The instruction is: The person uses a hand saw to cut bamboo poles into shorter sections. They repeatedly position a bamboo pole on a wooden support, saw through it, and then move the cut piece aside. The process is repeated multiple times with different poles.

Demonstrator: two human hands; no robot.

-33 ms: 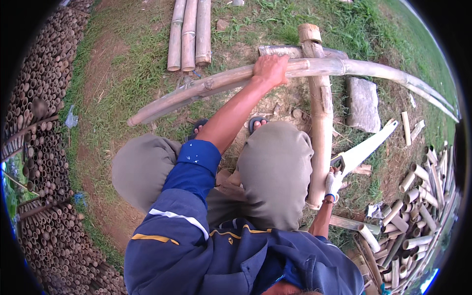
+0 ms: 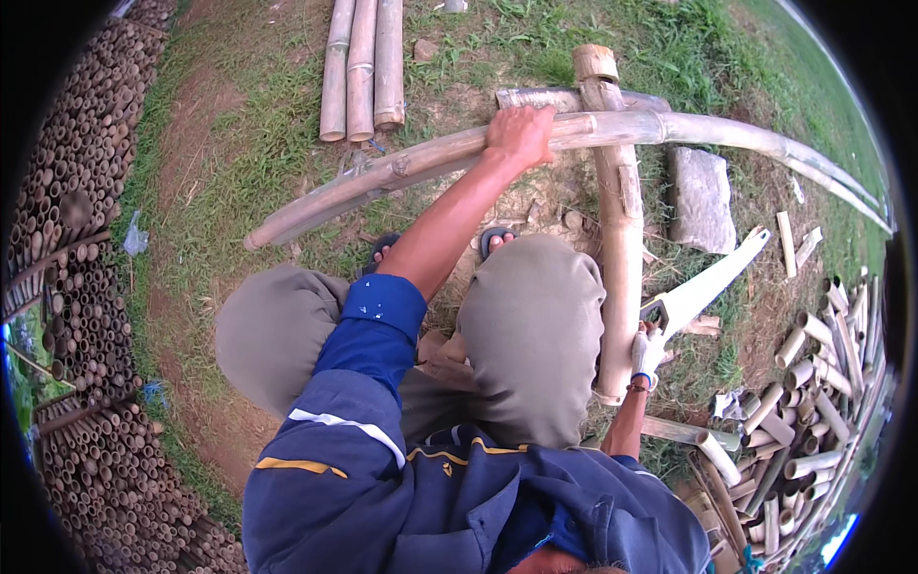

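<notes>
A long bamboo pole (image 2: 708,129) lies crosswise in front of me, bowed by the lens. My left hand (image 2: 521,136), bare, is wrapped over its top left of the crossing with a thick bamboo piece (image 2: 622,249). That thick piece runs toward me beneath the pole, its near end beside my right knee. To its right, my right hand (image 2: 648,354) in a white glove is closed round the dark handle of a hand saw (image 2: 712,279). The pale blade points away to the far right, apart from the pole. My right fingers are partly hidden.
Beyond the pole lie a few bamboo lengths (image 2: 360,77) on the grass. A grey stone block (image 2: 701,201) rests right of the thick piece. Cut bamboo offcuts (image 2: 813,411) are heaped at the lower right. Stacked bamboo (image 2: 81,287) lines the left side.
</notes>
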